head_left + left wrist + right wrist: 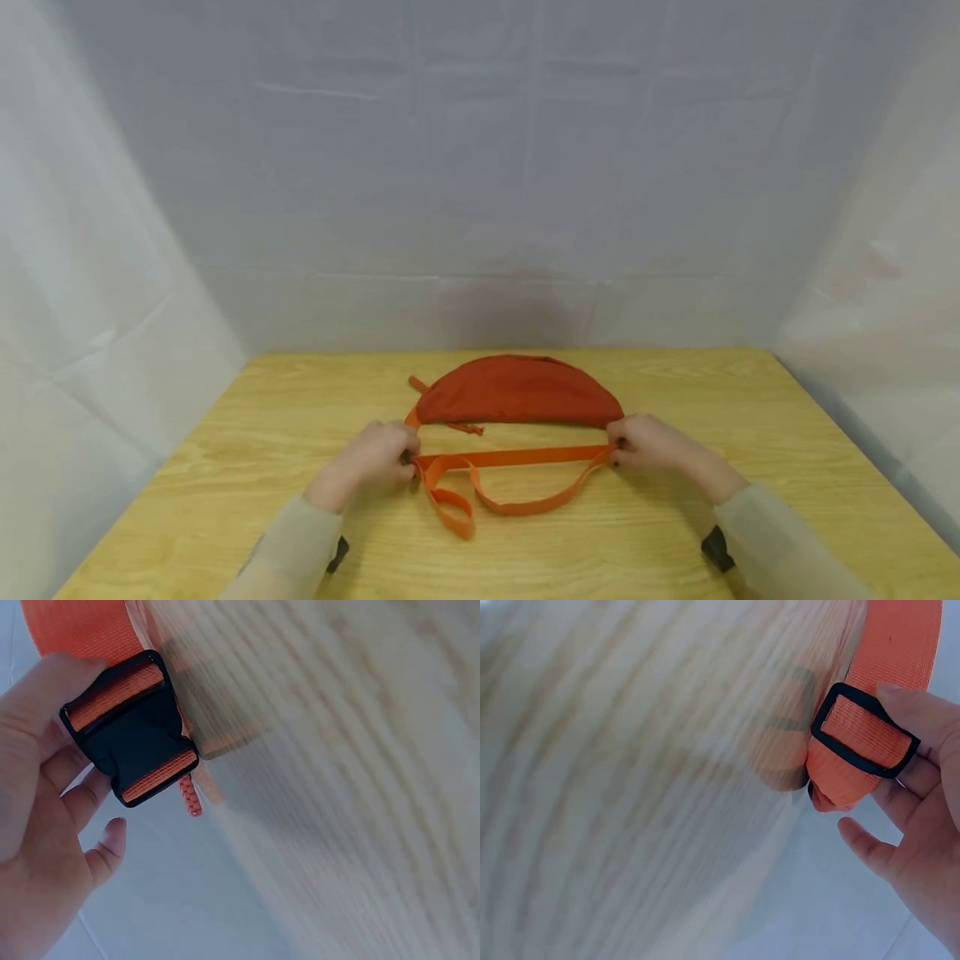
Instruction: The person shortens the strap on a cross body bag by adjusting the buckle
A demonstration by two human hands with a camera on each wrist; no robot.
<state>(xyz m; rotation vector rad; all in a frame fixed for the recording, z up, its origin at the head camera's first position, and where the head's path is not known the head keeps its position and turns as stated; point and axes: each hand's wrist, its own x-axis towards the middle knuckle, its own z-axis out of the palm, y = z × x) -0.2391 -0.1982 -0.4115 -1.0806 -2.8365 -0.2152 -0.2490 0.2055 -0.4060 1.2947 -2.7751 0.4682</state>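
Observation:
A red-orange waist bag [517, 392] lies on the table, its curved edge toward the back wall. In front of it an orange webbing strap [517, 457] runs straight between the two hands, with slack loops hanging nearer the front. My left hand [378, 454] pinches a black side-release buckle [135, 739], joined together with webbing through both ends. At the bag's right end, my right hand [648, 442] grips the strap at a black rectangular slider [847, 752], thumb on its upper edge. In the head view the fingers mostly hide buckle and slider.
The wood-grain table [562, 550] has its far edge close to a pale sheeted back wall [517, 183]. More white sheeting hangs at left and right. An orange cord pull [468, 428] lies by the bag's front edge. Dark wrist straps show beneath both sleeves.

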